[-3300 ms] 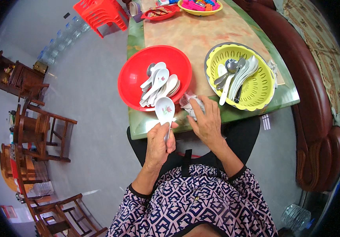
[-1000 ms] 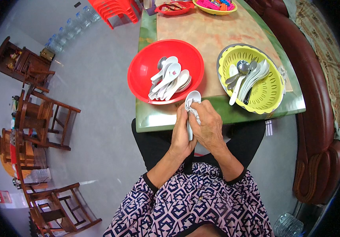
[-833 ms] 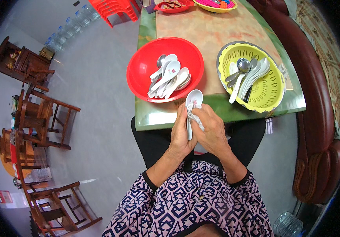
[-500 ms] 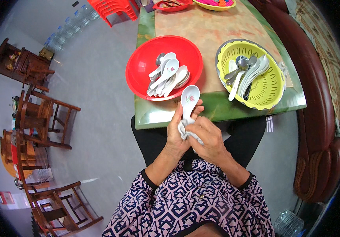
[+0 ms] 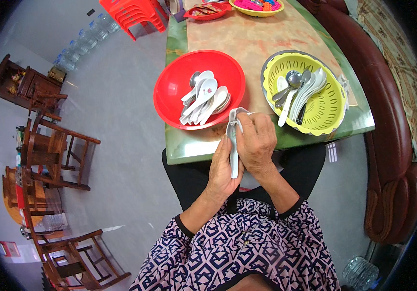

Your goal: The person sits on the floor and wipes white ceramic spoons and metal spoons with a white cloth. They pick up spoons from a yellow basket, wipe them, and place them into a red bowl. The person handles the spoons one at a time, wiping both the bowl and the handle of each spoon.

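Note:
Over my lap, at the table's near edge, a white soup spoon (image 5: 234,154) is in my left hand (image 5: 221,170), its handle pointing back toward me. My right hand (image 5: 257,140) is closed on a white cloth (image 5: 238,116) pressed around the bowl end, most of which is hidden. To the left, a red basin (image 5: 170,77) has several white soup spoons (image 5: 208,94) and a metal spoon (image 5: 194,78) in it. At the right, a yellow slotted basket (image 5: 328,112) holds more white soup spoons (image 5: 310,94) and several metal spoons (image 5: 294,79).
The basins stand on a green-edged stone-patterned table (image 5: 266,133). A red dish (image 5: 208,16) and a yellow bowl (image 5: 261,10) of colourful items sit at its far end. A brown leather sofa (image 5: 359,68) runs along the right. Wooden chairs (image 5: 65,155) and red stools (image 5: 133,14) are to the left.
The cloth has gone from the spoon's handle up to its bowl, carried forward by my right hand. The spoon has turned in my left hand, and its handle now shows.

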Available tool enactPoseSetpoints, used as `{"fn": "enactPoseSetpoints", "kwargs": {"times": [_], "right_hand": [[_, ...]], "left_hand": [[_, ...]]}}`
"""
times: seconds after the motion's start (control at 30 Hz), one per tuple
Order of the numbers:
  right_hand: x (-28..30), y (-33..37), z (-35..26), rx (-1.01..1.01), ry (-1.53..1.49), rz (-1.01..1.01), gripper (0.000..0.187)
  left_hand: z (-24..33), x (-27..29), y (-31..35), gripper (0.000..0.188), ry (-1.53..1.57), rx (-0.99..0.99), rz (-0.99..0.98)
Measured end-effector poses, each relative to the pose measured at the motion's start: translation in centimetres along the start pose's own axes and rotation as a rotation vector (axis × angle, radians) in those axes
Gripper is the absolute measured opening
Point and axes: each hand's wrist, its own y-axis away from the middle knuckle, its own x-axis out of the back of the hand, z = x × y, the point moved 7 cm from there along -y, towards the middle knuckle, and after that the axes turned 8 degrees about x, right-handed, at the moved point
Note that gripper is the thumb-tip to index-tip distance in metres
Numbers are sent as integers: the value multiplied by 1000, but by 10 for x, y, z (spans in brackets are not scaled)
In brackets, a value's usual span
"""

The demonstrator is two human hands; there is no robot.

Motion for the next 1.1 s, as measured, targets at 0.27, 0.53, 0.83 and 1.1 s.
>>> {"fn": "enactPoseSetpoints", "kwargs": {"times": [0.27, 0.53, 0.83, 1.1], "right_hand": [[-3, 10, -9, -101, -33, -280, 25], [5, 23, -12, -140, -409, -454, 22], [24, 39, -30, -63, -709, -424, 24], [15, 18, -12, 135, -246, -158, 24]], "left_hand": [[-2, -3, 2, 33, 7, 66, 46], [4, 5, -2, 37, -80, 49, 50], [20, 5, -4, 34, -284, -40, 55], [4, 1, 7, 23, -116, 15, 94]]}}
